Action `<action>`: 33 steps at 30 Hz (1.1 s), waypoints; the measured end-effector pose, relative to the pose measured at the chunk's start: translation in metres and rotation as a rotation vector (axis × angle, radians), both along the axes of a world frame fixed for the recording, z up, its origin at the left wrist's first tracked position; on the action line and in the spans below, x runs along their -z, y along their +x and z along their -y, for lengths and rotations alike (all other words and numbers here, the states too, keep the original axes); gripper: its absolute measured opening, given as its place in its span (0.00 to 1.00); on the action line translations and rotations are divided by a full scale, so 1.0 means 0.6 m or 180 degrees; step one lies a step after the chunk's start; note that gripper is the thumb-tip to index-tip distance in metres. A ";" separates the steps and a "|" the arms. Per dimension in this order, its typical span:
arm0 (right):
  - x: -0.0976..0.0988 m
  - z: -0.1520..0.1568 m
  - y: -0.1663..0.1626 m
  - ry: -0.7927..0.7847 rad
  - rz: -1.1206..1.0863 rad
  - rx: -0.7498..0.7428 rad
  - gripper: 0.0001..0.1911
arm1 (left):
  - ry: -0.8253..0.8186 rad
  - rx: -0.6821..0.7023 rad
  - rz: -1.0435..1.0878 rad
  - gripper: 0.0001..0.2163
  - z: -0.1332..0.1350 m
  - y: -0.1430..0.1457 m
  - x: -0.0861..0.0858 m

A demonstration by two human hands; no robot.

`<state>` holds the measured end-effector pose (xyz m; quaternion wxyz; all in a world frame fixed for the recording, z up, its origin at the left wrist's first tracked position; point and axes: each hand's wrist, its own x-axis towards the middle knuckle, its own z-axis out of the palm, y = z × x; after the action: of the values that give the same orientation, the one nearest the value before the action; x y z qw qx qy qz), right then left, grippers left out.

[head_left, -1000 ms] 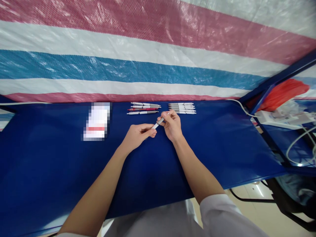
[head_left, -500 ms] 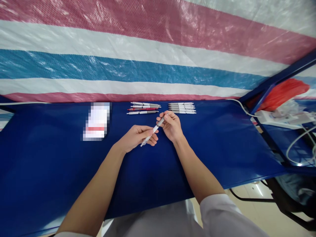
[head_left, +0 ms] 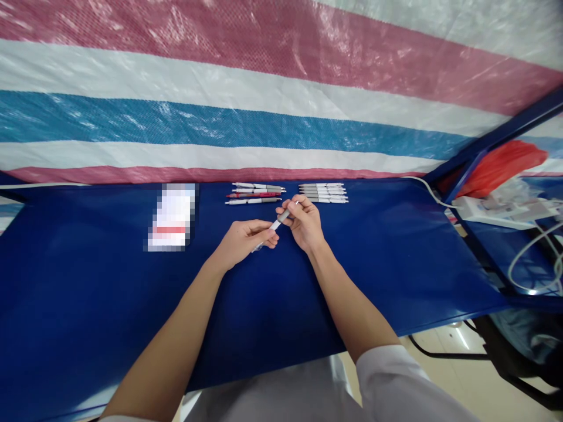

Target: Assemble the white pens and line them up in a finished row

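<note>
A white pen with a grey grip (head_left: 275,225) is held slantwise above the table between both hands. My left hand (head_left: 247,243) is closed on its white barrel, near the lower end, which partly shows below the fingers. At the grey tip end, my right hand (head_left: 305,223) pinches the pen between thumb and fingers. Just beyond the hands lie two groups of pens: a left row (head_left: 255,201) of white pens with one red pen (head_left: 253,195) among them, and a right row (head_left: 325,191) of white and grey pens.
A blurred white packet with a red band (head_left: 169,230) lies on the blue table (head_left: 109,316) at left. Striped sheeting (head_left: 246,126) hangs behind. A power strip (head_left: 492,212), cables and a red plastic bag (head_left: 505,167) are at right, past a blue metal post.
The left fingers now cover more of the pen's lower end, and less of it sticks out. The right hand keeps its pinch near the tip, almost unmoved.
</note>
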<state>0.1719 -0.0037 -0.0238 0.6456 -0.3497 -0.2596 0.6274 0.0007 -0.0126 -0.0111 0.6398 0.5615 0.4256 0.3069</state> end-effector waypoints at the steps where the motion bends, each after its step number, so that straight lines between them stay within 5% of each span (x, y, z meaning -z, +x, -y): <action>1: 0.000 0.001 0.001 0.0036 -0.0018 -0.0069 0.16 | -0.0118 0.0057 0.0086 0.18 0.000 -0.001 -0.001; 11: 0.000 0.009 0.005 0.0131 -0.0002 -0.0430 0.12 | -0.0622 0.0552 0.0424 0.16 0.002 -0.012 0.001; 16: 0.000 0.004 0.003 0.0095 0.0053 -0.0245 0.14 | 0.0020 0.0476 0.0021 0.14 0.002 -0.007 -0.003; 23: -0.003 -0.001 -0.007 0.0054 0.0070 0.0303 0.19 | 0.1031 -0.0304 -0.0712 0.12 0.003 0.009 0.011; 33: 0.000 0.005 0.002 0.0215 -0.0001 -0.0181 0.11 | -0.0383 0.0293 0.0376 0.13 0.003 -0.003 0.000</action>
<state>0.1733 -0.0069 -0.0239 0.6390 -0.3201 -0.2903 0.6364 -0.0014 -0.0144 -0.0108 0.7097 0.5220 0.3786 0.2837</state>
